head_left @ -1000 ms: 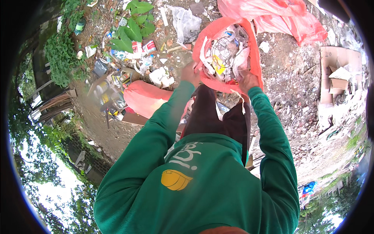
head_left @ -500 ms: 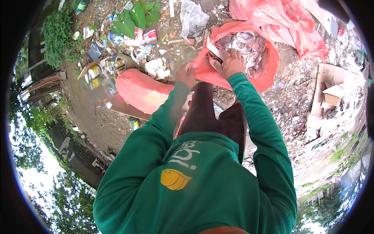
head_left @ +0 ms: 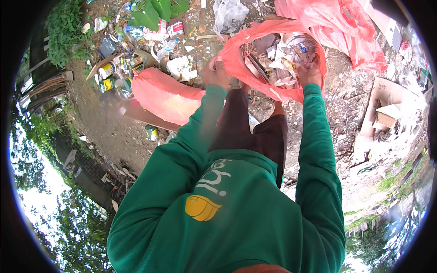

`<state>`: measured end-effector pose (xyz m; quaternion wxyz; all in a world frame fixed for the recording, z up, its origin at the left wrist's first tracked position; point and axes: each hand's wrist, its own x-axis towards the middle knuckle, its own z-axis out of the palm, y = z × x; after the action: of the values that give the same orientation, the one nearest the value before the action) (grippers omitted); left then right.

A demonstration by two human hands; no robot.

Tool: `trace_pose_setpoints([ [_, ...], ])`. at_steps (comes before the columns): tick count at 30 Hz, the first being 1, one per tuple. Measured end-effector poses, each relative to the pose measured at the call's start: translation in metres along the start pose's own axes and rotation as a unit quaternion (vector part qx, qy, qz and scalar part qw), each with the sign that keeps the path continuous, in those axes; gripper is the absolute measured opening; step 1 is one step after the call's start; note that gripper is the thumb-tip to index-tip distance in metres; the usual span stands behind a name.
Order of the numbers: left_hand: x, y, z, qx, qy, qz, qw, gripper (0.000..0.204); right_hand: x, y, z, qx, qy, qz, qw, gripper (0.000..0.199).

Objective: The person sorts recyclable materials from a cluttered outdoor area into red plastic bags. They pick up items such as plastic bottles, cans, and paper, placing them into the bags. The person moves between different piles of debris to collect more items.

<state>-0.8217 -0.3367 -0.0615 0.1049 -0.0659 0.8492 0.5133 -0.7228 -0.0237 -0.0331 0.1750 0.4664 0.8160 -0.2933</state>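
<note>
A pink woven sack [head_left: 236, 41] stands with its mouth wide before my feet. Inside lie mixed scraps: a tangle of thin wire [head_left: 307, 45], crumpled pale plastic [head_left: 283, 75] and dark flat strips [head_left: 258, 68]. At the sack's left rim is my left hand [head_left: 215, 73], its fingers closed on the edge. My right hand [head_left: 309, 74] reaches just inside the right rim with curled fingers, against the scraps and the wire; what they hold is hidden.
A filled pink sack [head_left: 166, 98] lies to the left, beside scattered cans and bottles [head_left: 109, 75]. Another pink sack [head_left: 339, 32] is spread at the far right. A grey-white plastic bag [head_left: 230, 17] lies beyond, and a torn cardboard box [head_left: 380, 107] sits right.
My right hand has moved from the sack's left-middle to its right side. The sack's mouth is wider and shows more scraps. My left hand has shifted slightly up and left along the rim.
</note>
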Motion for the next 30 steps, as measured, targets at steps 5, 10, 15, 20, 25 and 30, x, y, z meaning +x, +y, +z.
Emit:
trace_pose_setpoints([
  [5,0.008,0.056,0.009,-0.212,-0.033,-0.16,0.963,0.023,-0.018,-0.061,-0.032,-0.187,-0.062,-0.006,0.98,0.059],
  [10,0.012,0.048,0.015,-0.193,-0.025,-0.16,0.968,0.019,-0.018,-0.084,-0.046,-0.164,0.001,-0.046,0.985,0.058],
  [15,0.022,0.055,0.012,-0.279,-0.09,-0.257,0.921,0.014,-0.026,-0.118,0.021,-0.013,0.057,-0.245,0.968,0.058],
  [20,0.035,0.065,0.021,-0.364,-0.116,-0.319,0.867,0.027,-0.023,-0.137,0.086,0.141,0.002,-0.206,0.968,0.039],
  [25,0.058,0.04,0.026,-0.242,-0.183,-0.292,0.907,0.039,-0.034,-0.146,0.07,0.156,-0.064,-0.163,0.972,0.027],
  [30,0.072,0.037,0.037,0.06,-0.255,-0.035,0.964,0.052,-0.01,-0.104,0.016,0.241,-0.019,-0.104,0.965,0.029],
])
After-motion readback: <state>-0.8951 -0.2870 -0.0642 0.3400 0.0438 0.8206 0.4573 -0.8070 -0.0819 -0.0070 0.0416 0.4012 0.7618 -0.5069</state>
